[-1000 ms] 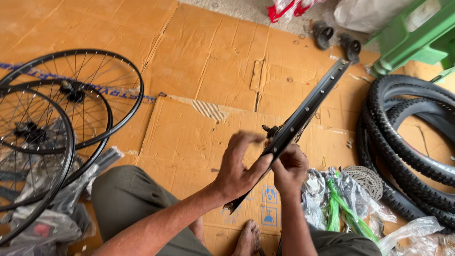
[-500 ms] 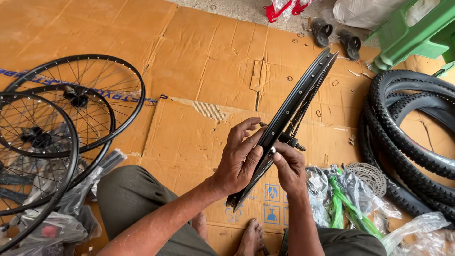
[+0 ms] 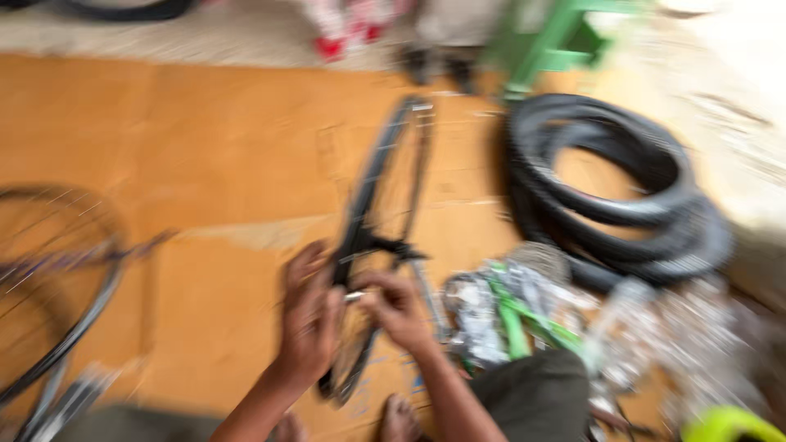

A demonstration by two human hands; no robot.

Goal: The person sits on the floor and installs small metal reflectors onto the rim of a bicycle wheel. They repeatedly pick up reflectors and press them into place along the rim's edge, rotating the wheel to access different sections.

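Note:
The picture is blurred by motion. A black spoked bicycle wheel (image 3: pixel 383 196) stands nearly edge-on in front of me, its hub and axle near its middle. My left hand (image 3: pixel 309 319) grips the rim's near side from the left. My right hand (image 3: pixel 395 307) pinches a small silvery part at the axle, close to the left hand's fingers. Both forearms reach up from the bottom edge. The wheel's lower end rests by my bare feet on the cardboard.
Flattened brown cardboard (image 3: pixel 188 164) covers the floor. More spoked wheels (image 3: pixel 57 278) lie at the left. Stacked black tyres (image 3: pixel 622 188) lie at the right, plastic-wrapped parts with green pieces (image 3: pixel 516 315) beside them. A green frame (image 3: pixel 557 37) stands at the back.
The view has swung right and blurred. The wheel has turned more upright and wider toward me. My hands stay at its hub, now closer together.

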